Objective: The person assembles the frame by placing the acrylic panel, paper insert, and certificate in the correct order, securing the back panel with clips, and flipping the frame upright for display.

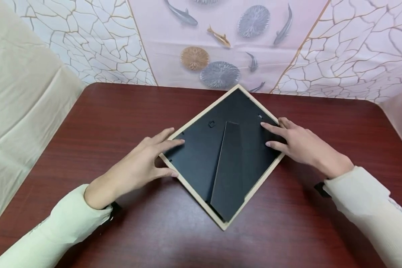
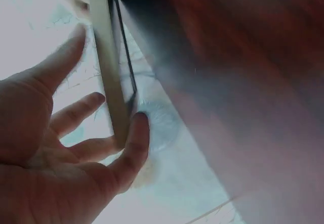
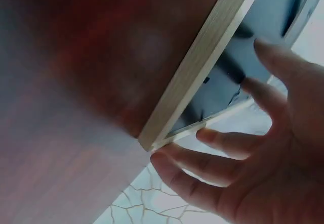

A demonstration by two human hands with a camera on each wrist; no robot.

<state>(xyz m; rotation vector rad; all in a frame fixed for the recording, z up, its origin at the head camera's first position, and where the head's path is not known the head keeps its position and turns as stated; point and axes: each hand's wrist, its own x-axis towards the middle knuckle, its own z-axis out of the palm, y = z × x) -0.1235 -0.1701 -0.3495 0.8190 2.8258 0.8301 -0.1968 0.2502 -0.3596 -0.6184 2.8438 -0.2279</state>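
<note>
Head view. A light wooden picture frame with a black backing board [image 1: 221, 156] is seen lying face down, turned like a diamond, on the dark red-brown wooden table [image 1: 120, 111], between the two hands. The left hand [image 1: 144, 163] is spread at the frame's left corner, forefinger laid on the backing, thumb against the near edge. The right hand [image 1: 298, 143] is spread at the opposite corner, straight fingers resting flat on the backing. A black fold-out stand strip [image 1: 229, 167] runs down the board between the hands. Small black retaining tabs [image 1: 211, 124] lie just beyond the fingertips; judged from this, the tabs are best turned one at a time while the other hand presses the frame still.

Left wrist view. The pale frame edge [image 2: 112, 82] is shown side-on, the left hand [image 2: 61, 153] open about it, thumb tip touching the corner. This thumb contact is clearer here than from above.

Right wrist view. The frame's edge thickness [image 3: 202, 72] and corner are shown, with the right hand's [image 3: 253, 153] fingers extended over the backing, none curled round it. The tabs cannot be made out here.
</note>
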